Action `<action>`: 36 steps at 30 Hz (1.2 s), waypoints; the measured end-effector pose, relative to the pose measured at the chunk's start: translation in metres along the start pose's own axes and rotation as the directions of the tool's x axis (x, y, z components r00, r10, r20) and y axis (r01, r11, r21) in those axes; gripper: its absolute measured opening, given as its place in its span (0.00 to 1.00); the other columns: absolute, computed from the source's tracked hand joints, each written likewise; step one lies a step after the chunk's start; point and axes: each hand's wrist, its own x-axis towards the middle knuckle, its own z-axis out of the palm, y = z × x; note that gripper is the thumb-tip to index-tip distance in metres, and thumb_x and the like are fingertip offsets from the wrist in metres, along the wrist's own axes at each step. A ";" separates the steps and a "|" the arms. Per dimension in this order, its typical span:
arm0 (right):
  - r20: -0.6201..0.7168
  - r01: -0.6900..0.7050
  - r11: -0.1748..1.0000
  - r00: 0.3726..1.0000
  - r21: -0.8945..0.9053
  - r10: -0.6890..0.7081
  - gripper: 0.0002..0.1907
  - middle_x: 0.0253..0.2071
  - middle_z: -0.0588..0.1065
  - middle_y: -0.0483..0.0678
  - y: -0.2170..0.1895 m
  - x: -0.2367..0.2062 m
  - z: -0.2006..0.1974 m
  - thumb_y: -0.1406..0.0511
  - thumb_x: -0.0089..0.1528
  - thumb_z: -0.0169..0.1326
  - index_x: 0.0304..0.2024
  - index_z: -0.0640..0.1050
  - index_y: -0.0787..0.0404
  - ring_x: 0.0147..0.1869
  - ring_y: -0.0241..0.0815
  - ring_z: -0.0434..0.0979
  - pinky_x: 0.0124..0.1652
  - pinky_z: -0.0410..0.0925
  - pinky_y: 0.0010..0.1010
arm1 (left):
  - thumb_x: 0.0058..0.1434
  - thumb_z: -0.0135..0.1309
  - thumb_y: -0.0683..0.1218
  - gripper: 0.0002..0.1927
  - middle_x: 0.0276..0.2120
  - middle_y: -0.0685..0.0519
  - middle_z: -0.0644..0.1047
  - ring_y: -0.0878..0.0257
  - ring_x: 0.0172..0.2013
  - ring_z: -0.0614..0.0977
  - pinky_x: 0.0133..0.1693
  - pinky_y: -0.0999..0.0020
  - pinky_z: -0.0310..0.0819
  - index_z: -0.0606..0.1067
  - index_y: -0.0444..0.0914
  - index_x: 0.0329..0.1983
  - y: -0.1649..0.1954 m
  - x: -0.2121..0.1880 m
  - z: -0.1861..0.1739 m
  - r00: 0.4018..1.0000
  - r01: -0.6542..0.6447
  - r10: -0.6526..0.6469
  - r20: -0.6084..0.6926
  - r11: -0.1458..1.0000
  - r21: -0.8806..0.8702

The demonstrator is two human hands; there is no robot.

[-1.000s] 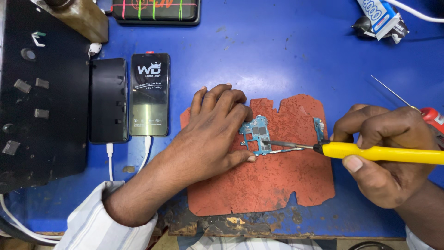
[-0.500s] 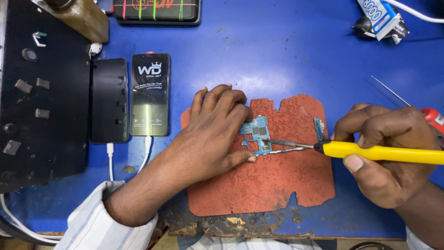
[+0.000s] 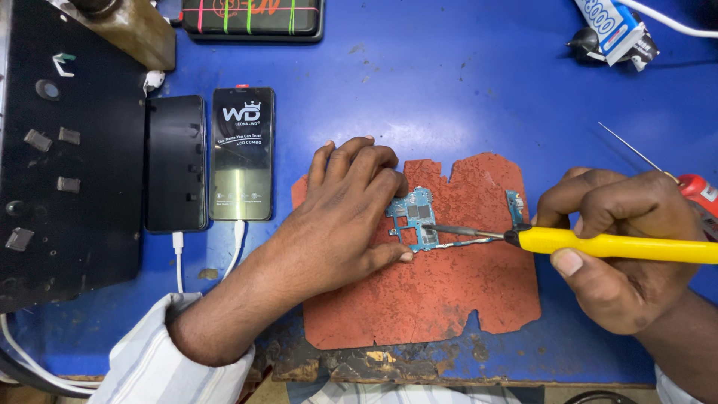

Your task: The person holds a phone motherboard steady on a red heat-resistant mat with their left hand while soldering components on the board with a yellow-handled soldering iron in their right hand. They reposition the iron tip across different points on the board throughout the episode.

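Barely shifted soldering iron [image 3: 621, 245] clamped in right-hand fingers [image 3: 570, 262]; circuit board [image 3: 413, 217] seemingly under left fingers [image 3: 389, 256].

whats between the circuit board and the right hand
In the head view, the soldering iron's metal tip and the front of its yellow handle span from the circuit board to the right hand, over the red mat.

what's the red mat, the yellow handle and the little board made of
Mat: looks like rubber or silicone, matte brick-red, with a pitted, worn face and ragged cut edges. Handle, held in the right hand: probably moulded plastic, smooth with a soft sheen. Board, steadied by the left hand: looks like a teal circuit laminate carrying dull grey metal shields.
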 end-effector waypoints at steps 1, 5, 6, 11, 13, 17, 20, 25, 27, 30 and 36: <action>-0.002 -0.010 1.000 1.000 -0.003 0.010 0.15 0.35 0.75 0.58 0.000 0.000 0.000 0.68 0.62 0.53 0.45 0.61 0.60 0.31 0.36 0.71 0.35 0.67 0.30 | 0.41 0.74 0.58 0.39 0.56 0.42 0.66 0.41 0.64 0.62 0.63 0.33 0.51 0.71 0.36 0.51 0.000 0.000 0.000 1.000 -0.002 0.002 -0.001 1.000 0.001; 0.009 0.008 1.000 1.000 -0.005 -0.008 0.15 0.34 0.75 0.58 0.000 0.001 0.000 0.68 0.62 0.53 0.45 0.61 0.60 0.31 0.35 0.70 0.34 0.67 0.28 | 0.41 0.74 0.59 0.40 0.56 0.42 0.66 0.41 0.65 0.62 0.63 0.32 0.50 0.71 0.37 0.52 -0.001 0.000 0.001 1.000 0.001 -0.001 0.006 1.000 0.010; 0.007 0.008 1.000 1.000 -0.013 -0.008 0.15 0.34 0.75 0.58 0.000 0.001 -0.001 0.68 0.62 0.53 0.45 0.61 0.60 0.31 0.35 0.70 0.34 0.67 0.29 | 0.41 0.74 0.59 0.40 0.56 0.42 0.66 0.41 0.65 0.62 0.63 0.32 0.50 0.71 0.37 0.52 -0.001 0.001 0.002 1.000 0.002 -0.002 0.008 1.000 0.012; -0.018 0.027 1.000 0.999 -0.002 -0.027 0.15 0.34 0.75 0.57 0.000 0.002 0.000 0.67 0.62 0.54 0.45 0.62 0.61 0.31 0.36 0.70 0.32 0.67 0.27 | 0.41 0.74 0.60 0.40 0.56 0.42 0.66 0.41 0.65 0.61 0.63 0.32 0.50 0.71 0.37 0.52 -0.002 0.000 0.003 1.000 0.008 -0.009 0.017 1.000 0.016; -0.018 0.030 1.000 0.999 0.005 -0.030 0.15 0.34 0.75 0.57 0.000 0.002 0.000 0.67 0.62 0.54 0.45 0.62 0.61 0.31 0.36 0.70 0.31 0.67 0.26 | 0.41 0.74 0.60 0.40 0.56 0.42 0.66 0.41 0.65 0.61 0.63 0.31 0.50 0.71 0.37 0.52 -0.001 0.000 0.002 1.000 0.008 -0.008 0.017 1.000 0.021; -0.043 0.034 0.999 0.999 0.010 -0.034 0.15 0.32 0.75 0.57 0.002 0.001 0.000 0.67 0.62 0.54 0.45 0.62 0.61 0.31 0.36 0.71 0.32 0.67 0.28 | 0.41 0.74 0.60 0.40 0.56 0.42 0.66 0.41 0.65 0.62 0.63 0.32 0.50 0.71 0.37 0.52 -0.001 0.000 0.001 1.000 0.004 -0.004 0.015 1.000 0.018; -0.043 0.038 0.999 0.998 0.007 -0.038 0.15 0.32 0.75 0.57 0.002 0.001 0.000 0.67 0.61 0.54 0.45 0.62 0.61 0.31 0.36 0.71 0.31 0.67 0.27 | 0.41 0.74 0.59 0.40 0.56 0.42 0.66 0.41 0.65 0.62 0.63 0.33 0.51 0.71 0.37 0.52 -0.001 -0.001 0.001 1.000 0.003 -0.003 0.009 1.000 0.011; -0.058 0.032 0.999 0.998 0.004 -0.032 0.15 0.29 0.74 0.54 0.004 0.000 0.000 0.67 0.61 0.54 0.43 0.62 0.62 0.31 0.37 0.72 0.34 0.67 0.31 | 0.40 0.74 0.60 0.40 0.56 0.42 0.66 0.41 0.64 0.62 0.63 0.33 0.51 0.71 0.36 0.52 -0.001 0.001 0.002 1.000 -0.005 0.005 -0.004 1.000 0.017; -0.069 0.025 1.000 0.997 0.003 -0.025 0.15 0.28 0.74 0.54 0.005 0.000 0.000 0.67 0.60 0.55 0.43 0.63 0.62 0.31 0.38 0.72 0.32 0.67 0.29 | 0.41 0.74 0.59 0.40 0.56 0.42 0.66 0.41 0.65 0.62 0.63 0.33 0.51 0.71 0.37 0.52 -0.001 0.000 0.001 1.000 0.001 -0.001 0.003 1.000 0.013; -0.078 0.034 0.999 0.996 0.008 -0.033 0.15 0.28 0.73 0.52 0.005 -0.002 0.000 0.67 0.61 0.55 0.43 0.63 0.61 0.31 0.38 0.72 0.32 0.67 0.28 | 0.41 0.74 0.59 0.40 0.56 0.42 0.66 0.41 0.65 0.62 0.63 0.33 0.51 0.71 0.37 0.52 -0.002 0.000 0.001 1.000 -0.001 0.000 0.006 1.000 0.017; -0.076 0.029 1.000 0.997 -0.002 -0.029 0.15 0.29 0.73 0.54 0.003 -0.001 0.000 0.67 0.61 0.55 0.44 0.63 0.61 0.30 0.37 0.72 0.31 0.67 0.28 | 0.41 0.74 0.59 0.40 0.56 0.42 0.66 0.41 0.65 0.62 0.63 0.32 0.50 0.71 0.36 0.52 -0.001 0.000 0.001 1.000 -0.001 0.001 0.008 1.000 0.023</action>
